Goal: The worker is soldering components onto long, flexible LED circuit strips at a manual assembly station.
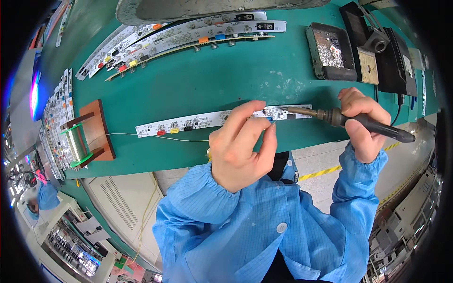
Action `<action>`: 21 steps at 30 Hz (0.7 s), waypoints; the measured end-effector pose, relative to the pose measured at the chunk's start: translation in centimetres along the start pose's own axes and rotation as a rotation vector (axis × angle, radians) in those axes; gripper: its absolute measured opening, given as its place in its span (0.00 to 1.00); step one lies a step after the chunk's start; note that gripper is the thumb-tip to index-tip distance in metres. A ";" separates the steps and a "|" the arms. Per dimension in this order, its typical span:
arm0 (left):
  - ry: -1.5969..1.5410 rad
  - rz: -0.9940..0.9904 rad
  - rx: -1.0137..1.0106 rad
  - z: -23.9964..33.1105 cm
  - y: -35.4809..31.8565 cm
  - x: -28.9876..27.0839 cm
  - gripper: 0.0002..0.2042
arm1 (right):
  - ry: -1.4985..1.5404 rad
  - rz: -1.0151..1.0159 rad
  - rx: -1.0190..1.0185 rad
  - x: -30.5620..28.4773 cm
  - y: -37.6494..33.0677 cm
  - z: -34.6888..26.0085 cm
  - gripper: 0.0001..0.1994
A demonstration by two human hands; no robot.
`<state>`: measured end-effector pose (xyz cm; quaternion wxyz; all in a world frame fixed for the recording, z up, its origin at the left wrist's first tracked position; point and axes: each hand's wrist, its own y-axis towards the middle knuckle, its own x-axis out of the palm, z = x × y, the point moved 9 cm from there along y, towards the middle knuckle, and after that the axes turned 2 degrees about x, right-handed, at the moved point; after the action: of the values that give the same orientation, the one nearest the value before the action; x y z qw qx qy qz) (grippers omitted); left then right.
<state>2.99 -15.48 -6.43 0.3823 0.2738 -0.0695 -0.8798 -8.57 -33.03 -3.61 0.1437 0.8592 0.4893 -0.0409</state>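
A long white circuit board (205,121) lies across the green mat, with red, yellow, black and blue connectors along it. Over its right half, my left hand (243,148) pinches the thin solder wire (181,139), which runs from the left and passes behind the fingers. In my right hand (364,118) is a black-handled soldering iron (389,129). Its tip points left and meets the board's right part near the blue connector, close to my left fingertips. The solder spool (77,145) sits on a brown stand (104,132) left of the board.
Several similar boards (188,41) lie at the back, and more stand at the left. At the back right are a black tray (331,52) with metal scraps, a sponge (368,67) and the iron holder (377,42). The table's front edge runs under my forearms.
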 end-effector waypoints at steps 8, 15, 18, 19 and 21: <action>0.001 0.002 -0.044 -0.7 0.0 0.3 0.06 | -0.005 -0.069 0.082 0.2 0.6 1.6 0.11; -0.001 -0.008 -0.042 -0.6 0.1 0.2 0.06 | 0.087 -0.071 0.142 -0.2 1.1 2.5 0.10; 0.006 -0.012 -0.042 -0.5 0.1 0.2 0.06 | 0.077 -0.090 0.156 -0.1 1.3 2.6 0.10; 0.007 -0.018 -0.048 -0.5 0.1 0.3 0.06 | 0.077 -0.090 0.156 -0.2 1.4 2.7 0.10; 0.010 -0.021 -0.048 -0.5 0.2 0.3 0.06 | 0.091 -0.111 0.132 -0.2 1.5 2.7 0.10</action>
<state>3.16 -15.77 -6.90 0.3797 0.2698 -0.0434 -0.8838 -7.23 -34.65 -5.87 0.0620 0.8393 0.5385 -0.0419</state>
